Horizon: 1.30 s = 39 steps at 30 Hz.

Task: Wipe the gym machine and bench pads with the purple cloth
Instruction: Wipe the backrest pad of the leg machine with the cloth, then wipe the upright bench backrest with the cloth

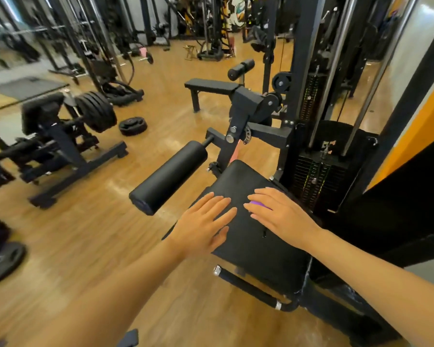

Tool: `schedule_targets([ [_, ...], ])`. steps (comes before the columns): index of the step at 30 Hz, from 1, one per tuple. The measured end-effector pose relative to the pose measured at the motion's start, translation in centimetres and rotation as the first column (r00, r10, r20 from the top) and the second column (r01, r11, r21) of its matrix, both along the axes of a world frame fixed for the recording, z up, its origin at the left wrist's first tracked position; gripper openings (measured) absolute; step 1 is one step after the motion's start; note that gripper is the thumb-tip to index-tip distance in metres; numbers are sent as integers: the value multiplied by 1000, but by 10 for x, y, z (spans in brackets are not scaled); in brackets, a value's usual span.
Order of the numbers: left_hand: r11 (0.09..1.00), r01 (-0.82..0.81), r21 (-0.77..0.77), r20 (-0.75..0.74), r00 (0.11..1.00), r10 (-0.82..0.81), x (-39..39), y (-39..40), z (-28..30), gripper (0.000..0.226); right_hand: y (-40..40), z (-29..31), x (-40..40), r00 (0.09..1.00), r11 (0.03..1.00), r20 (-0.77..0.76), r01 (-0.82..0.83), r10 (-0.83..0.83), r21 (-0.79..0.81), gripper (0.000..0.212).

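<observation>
A black seat pad (251, 246) of a leg machine lies in front of me. My right hand (278, 211) rests flat on the pad over the purple cloth (257, 203), of which only a small patch shows between the fingers. My left hand (203, 226) lies flat on the pad's left edge, fingers spread, with nothing in it. A black roller pad (168, 176) sticks out to the left of the seat.
The weight stack (316, 176) and steel guide rods stand right behind the seat. A flat black bench (213, 87) sits farther back. Weight plates (133, 125) lie on the wooden floor at left, beside a plate-loaded machine (60, 136). A handle bar (248, 286) runs below the seat.
</observation>
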<state>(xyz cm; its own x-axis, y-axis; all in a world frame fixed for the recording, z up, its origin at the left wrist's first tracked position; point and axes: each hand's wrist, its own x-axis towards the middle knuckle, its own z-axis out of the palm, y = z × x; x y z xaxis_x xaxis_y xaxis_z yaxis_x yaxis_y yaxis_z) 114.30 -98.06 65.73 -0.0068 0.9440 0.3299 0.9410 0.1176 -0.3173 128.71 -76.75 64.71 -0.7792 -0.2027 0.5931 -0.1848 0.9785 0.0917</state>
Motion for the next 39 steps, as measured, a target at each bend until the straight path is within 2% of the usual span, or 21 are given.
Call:
schedule_targets([
  [5, 978, -207, -18, 3, 978, 207, 5, -55, 4, 45, -34, 0, -40, 980, 980, -26, -200, 199, -22, 36],
  [9, 912, -411, -7, 36, 911, 411, 33, -100, 3, 47, -57, 7, -58, 914, 915, -47, -403, 403, -3, 35],
  [12, 813, -578, -64, 35, 813, 581, 69, -128, -5, 49, -76, 4, -63, 835, 836, -39, -547, 549, 51, 31],
  [15, 690, -717, -101, 23, 692, 722, 110, -152, -5, 47, -104, -2, -63, 747, 746, -14, -665, 665, -10, 34],
  [19, 522, -850, -74, 35, 521, 853, 169, -187, 9, 45, -158, -4, -57, 632, 627, -32, -773, 774, -96, 37],
  [22, 396, -914, -92, 50, 393, 918, 209, -225, 16, 46, -209, 1, -50, 510, 498, -95, -858, 855, -129, 45],
  [24, 311, -947, -80, 41, 309, 950, 236, -248, 19, 48, -243, 2, -45, 426, 410, -102, -900, 899, -144, 39],
  [27, 225, -974, -36, 22, 224, 974, 271, -274, 26, 47, -291, 2, -39, 341, 329, -63, -933, 938, -145, 27],
  [31, 102, -994, 44, 49, 104, 993, 306, -316, 24, 46, -355, 7, -28, 195, 186, -59, -974, 979, -133, 32],
  [34, 62, -995, 76, 99, 69, 993, 322, -361, 13, 45, -407, 13, -18, 122, 110, -71, -982, 990, -153, 49],
  [39, 19, -981, 195, 90, 37, 995, 329, -442, 8, 42, -501, 11, -21, 36, 27, -93, -995, 995, -95, 33],
])
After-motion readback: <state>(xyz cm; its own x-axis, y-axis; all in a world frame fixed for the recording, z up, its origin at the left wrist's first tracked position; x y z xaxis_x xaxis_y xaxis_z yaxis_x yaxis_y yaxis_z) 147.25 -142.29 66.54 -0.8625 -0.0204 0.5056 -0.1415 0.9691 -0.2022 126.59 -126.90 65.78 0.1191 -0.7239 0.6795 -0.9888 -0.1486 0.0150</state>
